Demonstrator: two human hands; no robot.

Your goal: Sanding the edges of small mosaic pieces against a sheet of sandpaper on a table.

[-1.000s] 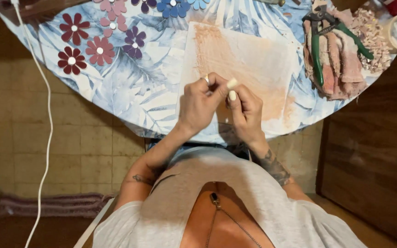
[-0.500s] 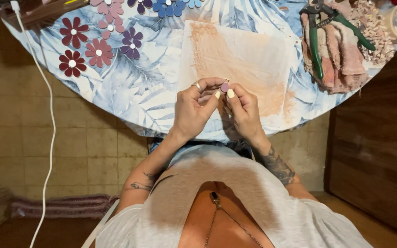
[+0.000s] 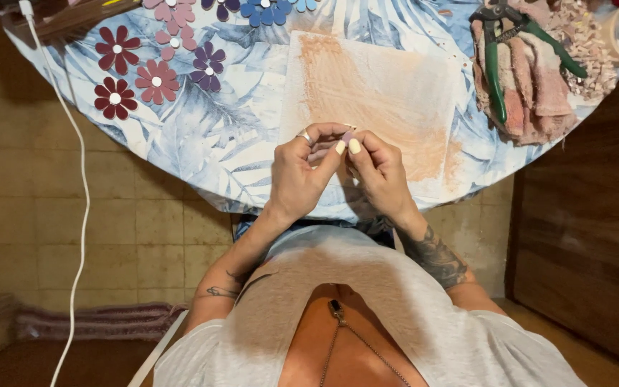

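Desk: round, covered with a blue and white leaf-print cloth, takes up the whole top of the view.
Floor: beige tiles on the left, below the desk edge.
Work board: pale square sheet smeared with orange-tan dust, lying flat in the middle of the desk, just beyond the hands.
Rag: pinkish towel, crumpled at the right edge of the desk.
Nippers: green-handled, resting on top of the rag, handles spread apart.
Flowers: little mosaic-style blooms in dark red, pink, purple and blue, laid out on the upper left of the cloth, well apart from the hands.
Cable: white, hanging off the left side of the desk down to the floor.
Left hand: ring on one finger, fingers curled in, thumb and forefinger pinched onto the small piece.
Right hand: tattooed forearm behind it, fingertips closed on the same piece from the other side, thumbs of both hands touching.
Small piece: tiny purplish chip, mostly hidden between the fingertips, held over the near edge of the work board; shape too small to make out.
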